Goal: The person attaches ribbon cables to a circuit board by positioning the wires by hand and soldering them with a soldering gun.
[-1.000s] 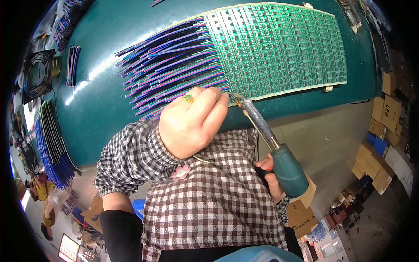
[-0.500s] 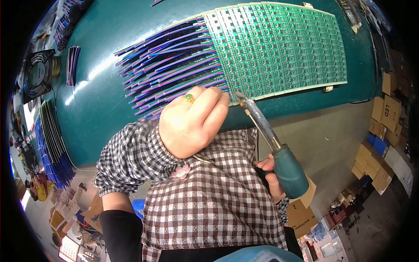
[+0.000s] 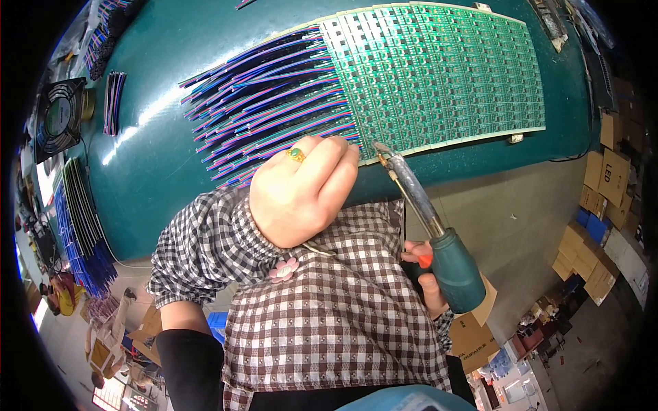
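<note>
Your right hand (image 3: 428, 277) is wrapped around the teal handle of the soldering iron (image 3: 428, 219), fingers clamped shut on it. The iron's long axis runs diagonally: handle low and right near your checked shirt (image 3: 329, 308), metal shaft rising up and left, tip pointing at the lower edge of the green circuit board panel (image 3: 445, 75). Tip sits right at the board's bottom-left corner, just beside your left fingertips.

Your left hand (image 3: 301, 188) is knuckles-up on the table edge, fingers curled and pressed together at the board edge where the wires (image 3: 267, 103) meet it. Cannot tell whether it pinches a wire or solder; the fingertips hide it. A thin wire-like strand trails from under the hand toward your chest. Ring with a green stone on one finger.

Panel: flat, glossy green, gridded into many small identical units, pale border strip. Wires: thin, insulated, purple, blue, red and green, fanned in parallel rows to the panel's left. Table (image 3: 171, 164): smooth dark teal, shiny. Small black fan (image 3: 60, 116) at far left.
</note>
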### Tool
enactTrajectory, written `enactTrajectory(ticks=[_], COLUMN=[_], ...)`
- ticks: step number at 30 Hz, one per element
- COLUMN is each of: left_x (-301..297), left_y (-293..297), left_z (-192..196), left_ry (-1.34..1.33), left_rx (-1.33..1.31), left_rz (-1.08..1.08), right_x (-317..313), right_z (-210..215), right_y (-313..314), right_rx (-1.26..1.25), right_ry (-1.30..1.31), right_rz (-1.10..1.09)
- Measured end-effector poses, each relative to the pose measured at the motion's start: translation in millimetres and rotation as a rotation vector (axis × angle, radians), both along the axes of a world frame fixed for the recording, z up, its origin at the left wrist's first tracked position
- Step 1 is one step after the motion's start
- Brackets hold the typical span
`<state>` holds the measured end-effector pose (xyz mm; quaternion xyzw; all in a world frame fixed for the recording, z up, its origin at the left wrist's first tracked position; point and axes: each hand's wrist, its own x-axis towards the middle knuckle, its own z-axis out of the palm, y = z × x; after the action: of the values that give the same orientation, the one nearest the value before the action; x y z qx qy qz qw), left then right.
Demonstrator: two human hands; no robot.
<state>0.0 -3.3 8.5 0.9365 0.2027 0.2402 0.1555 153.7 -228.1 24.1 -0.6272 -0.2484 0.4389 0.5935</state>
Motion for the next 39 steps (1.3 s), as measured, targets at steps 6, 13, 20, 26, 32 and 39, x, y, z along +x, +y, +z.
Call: enactTrajectory(ticks=[6,13,20,26,32,39], left_x=[0.4,0.0,0.3,-0.4,0.8,0.3], left_y=[-0.3,-1.2,-0.9,-0.8,1.0,-1.1], left_z=[0.4,0.7,2.0,2.3,2.9,2.6], left_ry=[-0.009,-0.004,0.010,0.015,-0.001,0.006], left_rx=[0.006,0.000,0.018,0.018,0.018,0.016], left_rz=[0.007,0.004,-0.017,-0.018,-0.021,-0.010], right_x=[3.2,1.9,0.6,-0.4,-1.4,-4.1], right_z=[1.7,3.0,1.0,-1.1,0.8,-6.2], right_y=[0.1,4.9,1.1,-1.5,-2.3,-4.5], right_rx=[0.009,0.014,-0.011,-0.026,-0.032,0.025], right_ry=[-0.007,0.013,0.020,0.017,0.038,0.009], right_rz=[0.023,0.017,-0.008,-0.012,-0.019,-0.019])
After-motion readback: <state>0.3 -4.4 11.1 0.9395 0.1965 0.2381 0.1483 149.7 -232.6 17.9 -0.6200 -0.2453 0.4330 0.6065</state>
